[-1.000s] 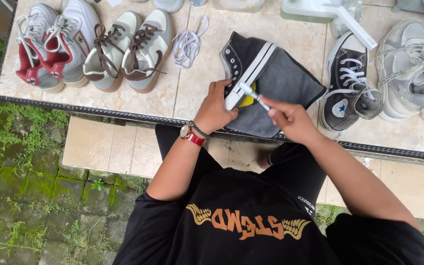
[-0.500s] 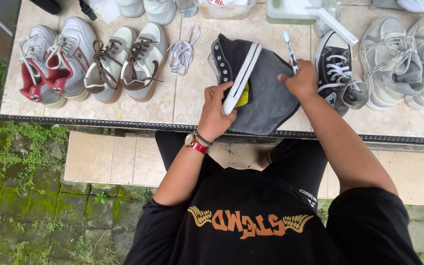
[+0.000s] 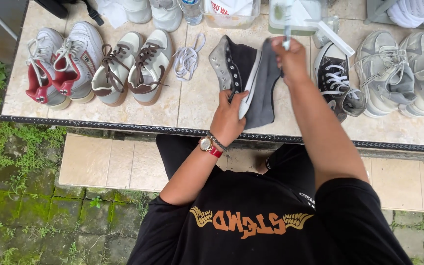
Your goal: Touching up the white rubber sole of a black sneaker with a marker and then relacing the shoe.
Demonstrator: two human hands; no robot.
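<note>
The left hand (image 3: 227, 119) reaches forward from a bent elbow, a watch and a red band at the wrist, and its fingers are closed around the black high-top sneaker (image 3: 244, 78), thumb across the white sole edge near the toe. The sneaker is held tilted on its side just above the tiled tabletop (image 3: 192, 105), sole turned toward the right, eyelet side toward the left. The right hand (image 3: 290, 59) is stretched farther out, forearm running diagonally up from the shoulder, and its fingers are wrapped around the handle of a thin brush (image 3: 286, 24) that stands nearly upright out of the fist; the bristle end is blurred and I cannot tell if it touches anything. This hand hovers over the far edge of the sneaker, near a pale green tub (image 3: 298, 17) with a white scoop-like piece (image 3: 337, 38) leaning out of it; what the tub contains cannot be made out. Beside it to the left stands a clear plastic container (image 3: 231, 12) with white material inside, and a small bottle (image 3: 192, 10) next to that. On the tabletop lie a loose white shoelace (image 3: 187, 59), a tan and brown pair of shoes (image 3: 133, 66), a red and white pair (image 3: 60, 61), a second black sneaker (image 3: 339, 81) just right of the arm, and grey trainers (image 3: 398, 68) at the far right.
</note>
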